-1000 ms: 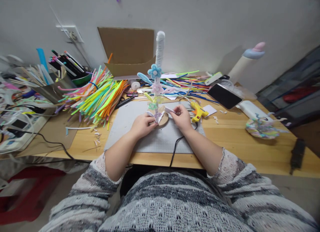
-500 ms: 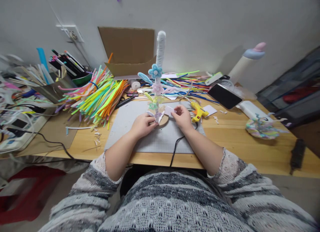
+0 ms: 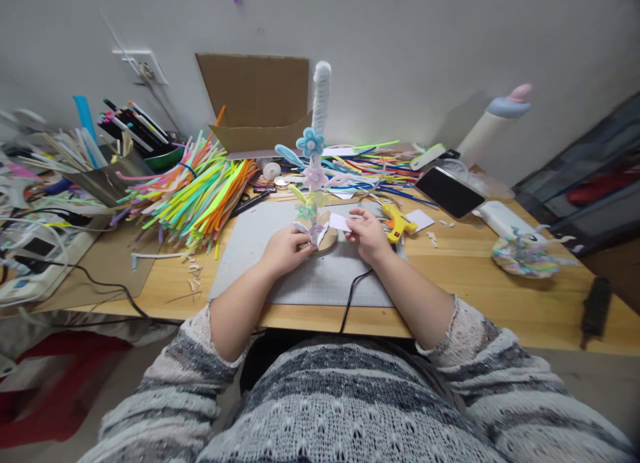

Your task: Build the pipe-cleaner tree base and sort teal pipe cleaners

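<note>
A tall white fuzzy pipe-cleaner stem point(image 3: 321, 100) stands upright, with a blue flower point(image 3: 310, 143), a pink flower point(image 3: 315, 176) and a green one point(image 3: 306, 211) along it. Its foot is at a round wooden slice point(image 3: 328, 242) on the grey cutting mat point(image 3: 260, 230). My left hand point(image 3: 287, 250) is closed around the lower end of the stem. Just right of the stem, my right hand point(image 3: 369, 236) pinches a small white card point(image 3: 340, 222) above the wooden slice. A yellow glue gun point(image 3: 397, 223) lies beside my right hand.
A bundle of coloured pipe cleaners point(image 3: 200, 196) lies left, with more behind the mat point(image 3: 370, 166). A cardboard piece point(image 3: 255, 93) leans on the wall. On the right are a phone point(image 3: 450, 191) and a pastel pipe-cleaner piece point(image 3: 525, 255). A black cord point(image 3: 353, 293) crosses the mat.
My right hand has shifted slightly right, and the white card in it has tilted. My left hand and the stem have stayed in place.
</note>
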The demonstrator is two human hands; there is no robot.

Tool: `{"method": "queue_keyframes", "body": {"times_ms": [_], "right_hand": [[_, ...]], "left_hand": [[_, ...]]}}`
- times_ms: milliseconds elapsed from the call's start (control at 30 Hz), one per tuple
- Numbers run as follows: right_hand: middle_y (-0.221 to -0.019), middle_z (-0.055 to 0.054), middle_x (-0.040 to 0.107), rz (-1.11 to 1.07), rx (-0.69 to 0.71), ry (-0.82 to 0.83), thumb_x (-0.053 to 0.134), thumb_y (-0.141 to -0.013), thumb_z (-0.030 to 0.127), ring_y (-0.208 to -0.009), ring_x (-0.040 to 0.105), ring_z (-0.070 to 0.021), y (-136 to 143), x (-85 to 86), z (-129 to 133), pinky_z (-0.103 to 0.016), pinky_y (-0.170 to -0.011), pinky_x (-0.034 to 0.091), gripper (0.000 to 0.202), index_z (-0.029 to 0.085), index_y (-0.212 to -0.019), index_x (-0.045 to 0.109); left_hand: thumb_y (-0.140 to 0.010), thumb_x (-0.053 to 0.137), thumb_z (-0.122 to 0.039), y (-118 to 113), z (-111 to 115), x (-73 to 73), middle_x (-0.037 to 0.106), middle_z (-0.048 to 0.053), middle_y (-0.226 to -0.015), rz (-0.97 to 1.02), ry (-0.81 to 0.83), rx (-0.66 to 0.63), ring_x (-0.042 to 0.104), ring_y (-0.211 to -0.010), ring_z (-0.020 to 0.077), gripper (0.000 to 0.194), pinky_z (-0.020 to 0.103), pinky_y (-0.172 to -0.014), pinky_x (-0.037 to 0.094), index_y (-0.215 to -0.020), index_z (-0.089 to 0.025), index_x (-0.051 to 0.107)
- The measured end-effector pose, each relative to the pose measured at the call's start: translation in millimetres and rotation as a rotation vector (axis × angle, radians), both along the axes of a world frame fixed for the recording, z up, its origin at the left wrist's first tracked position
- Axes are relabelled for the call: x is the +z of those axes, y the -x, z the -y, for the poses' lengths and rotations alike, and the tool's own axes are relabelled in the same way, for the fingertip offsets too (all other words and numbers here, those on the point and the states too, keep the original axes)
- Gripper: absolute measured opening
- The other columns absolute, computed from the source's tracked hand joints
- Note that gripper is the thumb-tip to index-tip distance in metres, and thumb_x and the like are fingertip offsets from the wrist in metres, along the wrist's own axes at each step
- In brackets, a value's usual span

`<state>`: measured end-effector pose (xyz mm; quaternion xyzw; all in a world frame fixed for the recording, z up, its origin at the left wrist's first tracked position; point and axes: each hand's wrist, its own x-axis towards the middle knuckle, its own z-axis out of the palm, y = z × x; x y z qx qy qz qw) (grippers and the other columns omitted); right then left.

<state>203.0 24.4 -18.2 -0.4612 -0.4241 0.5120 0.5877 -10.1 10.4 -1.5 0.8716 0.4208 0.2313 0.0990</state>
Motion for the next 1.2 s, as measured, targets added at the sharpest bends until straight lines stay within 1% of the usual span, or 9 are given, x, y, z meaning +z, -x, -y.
{"method": "queue_keyframes", "body": {"times_ms": [167,300,400,500,667,800,933,1067,1200], "right_hand": [[-0.069,0.007,0.054,-0.209,-0.109,-0.142,0.068,-0.061,0.028,-0.055,0.057,-0.0088,-8.4,14.1,0.4,-0.021,-0.049,0.044,0.037,0.025,-0.091,0.046],[-0.075,0.005,0.058,-0.043,-0.200,-0.158,0.067,-0.061,0.025,-0.057,0.059,-0.0106,-15.8,10.9,-4.1,-0.020,-0.045,0.042,0.039,0.024,-0.093,0.045],[-0.068,0.007,0.055,0.035,-0.234,-0.153,0.063,-0.061,0.025,-0.047,0.050,-0.0083,-17.4,7.2,-5.5,-0.019,-0.040,0.033,0.036,0.023,-0.092,0.046],[-0.061,0.007,0.051,0.044,-0.179,-0.092,0.060,-0.063,0.028,-0.045,0.045,-0.0081,-14.7,7.0,-2.8,-0.019,-0.041,0.032,0.032,0.022,-0.092,0.047],[-0.052,0.008,0.048,0.058,-0.023,0.095,0.057,-0.061,0.024,-0.042,0.044,-0.0089,-5.2,6.2,6.4,-0.020,-0.040,0.031,0.027,0.020,-0.088,0.051],[-0.050,0.008,0.048,0.043,0.029,0.152,0.056,-0.060,0.017,-0.040,0.043,-0.0088,1.8,5.8,14.8,-0.019,-0.037,0.029,0.026,0.020,-0.086,0.053],[-0.060,0.006,0.054,-0.074,0.055,0.170,0.056,-0.063,0.017,-0.052,0.053,-0.0116,5.9,9.4,19.6,-0.024,-0.046,0.045,0.028,0.023,-0.090,0.049],[-0.066,0.006,0.056,-0.303,0.038,0.166,0.059,-0.064,0.017,-0.061,0.058,-0.0128,7.7,11.1,14.8,-0.029,-0.056,0.054,0.031,0.024,-0.091,0.046],[-0.070,0.006,0.058,-0.379,-0.019,0.155,0.058,-0.068,0.016,-0.065,0.060,-0.0121,5.6,10.8,5.6,-0.030,-0.061,0.056,0.026,0.024,-0.089,0.046]], "left_hand": [[-0.084,0.056,-0.035,-0.1,0.2,-0.6,0.064,0.004,-0.089,0.003,0.011,0.016,0.059,-0.088,0.0202,0.019,0.031,-0.077,0.045,-0.086,-0.024,0.072],[-0.083,0.056,-0.033,1.9,0.7,1.2,0.065,0.005,-0.093,0.015,0.037,-0.009,0.059,-0.092,0.0216,0.019,0.032,-0.079,0.046,-0.090,-0.023,0.071],[-0.082,0.053,-0.024,4.6,-0.6,2.8,0.064,0.005,-0.097,0.064,0.076,-0.028,0.059,-0.094,0.0203,0.020,0.032,-0.083,0.046,-0.095,-0.022,0.069],[-0.079,0.049,-0.014,7.7,-5.3,1.0,0.062,0.006,-0.101,0.212,0.115,0.020,0.058,-0.096,0.0193,0.024,0.033,-0.091,0.045,-0.093,-0.019,0.067],[-0.071,0.052,-0.010,12.5,-21.1,-15.4,0.060,0.008,-0.111,0.510,0.254,0.278,0.054,-0.109,0.0230,0.037,0.040,-0.096,0.044,-0.106,-0.017,0.059],[-0.065,0.049,-0.004,10.3,-33.1,-31.2,0.062,0.008,-0.110,0.575,0.367,0.267,0.059,-0.104,0.0205,0.055,0.036,-0.089,0.049,-0.118,-0.017,0.052],[-0.060,0.050,-0.004,9.0,-38.7,-36.3,0.065,0.007,-0.105,0.616,0.432,0.256,0.061,-0.100,0.0208,0.060,0.036,-0.087,0.050,-0.119,-0.018,0.052],[-0.062,0.052,-0.008,20.5,-39.4,-35.4,0.065,0.008,-0.098,0.630,0.455,0.367,0.064,-0.089,0.0207,0.057,0.035,-0.080,0.052,-0.118,-0.017,0.051],[-0.064,0.055,-0.015,31.8,-39.6,-35.1,0.064,0.007,-0.084,0.600,0.456,0.486,0.064,-0.079,0.0225,0.047,0.040,-0.075,0.052,-0.111,-0.017,0.055]]}}
